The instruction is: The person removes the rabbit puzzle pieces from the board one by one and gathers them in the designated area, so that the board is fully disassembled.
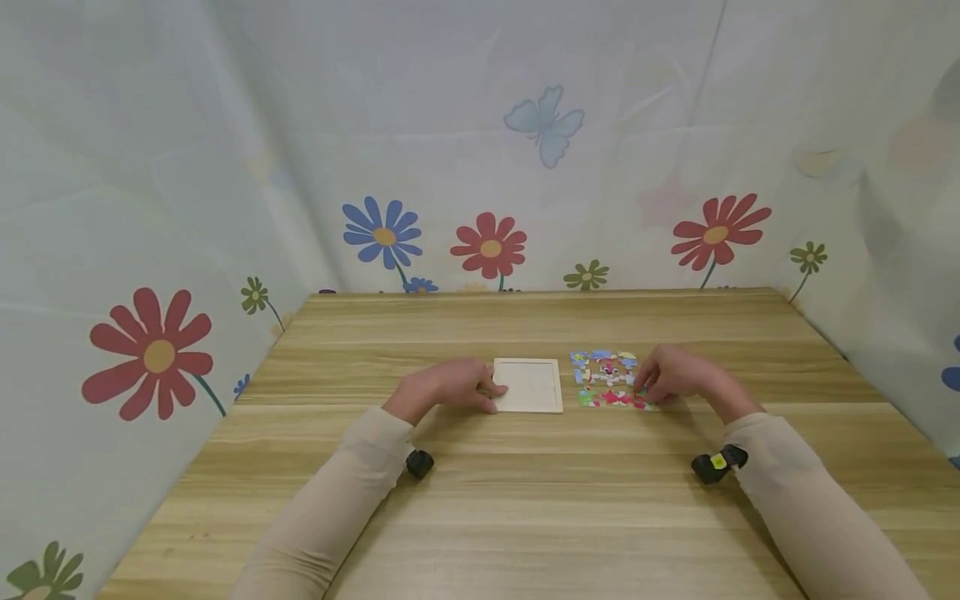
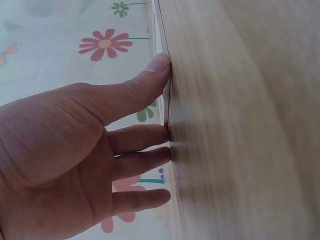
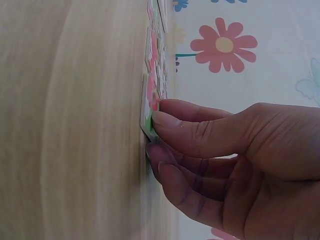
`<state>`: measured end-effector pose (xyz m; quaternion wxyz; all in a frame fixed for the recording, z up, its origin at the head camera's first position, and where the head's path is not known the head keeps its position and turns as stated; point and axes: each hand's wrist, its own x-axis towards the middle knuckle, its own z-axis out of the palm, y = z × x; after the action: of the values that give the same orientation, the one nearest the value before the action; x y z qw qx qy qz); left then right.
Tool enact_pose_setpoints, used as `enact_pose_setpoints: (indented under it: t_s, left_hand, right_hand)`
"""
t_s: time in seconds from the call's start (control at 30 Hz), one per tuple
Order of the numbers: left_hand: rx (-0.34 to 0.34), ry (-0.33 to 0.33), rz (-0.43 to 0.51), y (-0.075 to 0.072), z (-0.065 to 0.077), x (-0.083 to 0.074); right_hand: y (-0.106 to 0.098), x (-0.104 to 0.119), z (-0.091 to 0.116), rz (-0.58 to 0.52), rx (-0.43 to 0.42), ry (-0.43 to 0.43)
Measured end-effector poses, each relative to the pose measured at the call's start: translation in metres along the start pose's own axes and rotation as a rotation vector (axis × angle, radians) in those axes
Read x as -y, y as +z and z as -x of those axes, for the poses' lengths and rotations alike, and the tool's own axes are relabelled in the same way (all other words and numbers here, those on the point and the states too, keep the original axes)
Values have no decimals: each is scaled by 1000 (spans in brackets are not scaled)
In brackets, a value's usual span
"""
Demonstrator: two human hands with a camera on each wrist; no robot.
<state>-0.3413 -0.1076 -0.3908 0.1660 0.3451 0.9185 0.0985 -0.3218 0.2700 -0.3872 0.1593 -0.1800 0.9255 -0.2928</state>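
A pale, shallow puzzle tray [image 1: 531, 387] with a raised rim lies flat on the table. My left hand [image 1: 459, 383] is at its left side, thumb resting on the rim and the other fingers fairly straight, tips at the table. To the tray's right, several colourful jigsaw pieces [image 1: 606, 375] lie close together, showing part of a cartoon picture, with gaps between some. My right hand [image 1: 678, 375] pinches a red and green puzzle piece [image 3: 148, 105] between thumb and fingers at the near right corner of the group. Those fingertips hide part of the piece.
The wood-grain table [image 1: 555, 500] runs back to a white cloth [image 1: 442, 108] printed with flowers and a butterfly, which also hangs at both sides. A black wrist camera [image 1: 420, 463] sits below the left sleeve, another black wrist camera [image 1: 708, 467] at the right sleeve.
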Motion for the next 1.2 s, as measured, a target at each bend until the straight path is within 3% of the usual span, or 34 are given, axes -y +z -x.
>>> enact_pose_setpoints:
  t_s: [0.7, 1.03, 1.2]
  left_hand:
    - [4, 10, 0, 2, -1, 2]
    - [-6, -4, -5, 1, 0, -1]
    - [-10, -5, -5, 1, 0, -1]
  right_hand:
    - [-3, 3, 4, 3, 12, -4]
    - [0, 3, 1, 16, 3, 47]
    - [-1, 4, 3, 19, -13, 23]
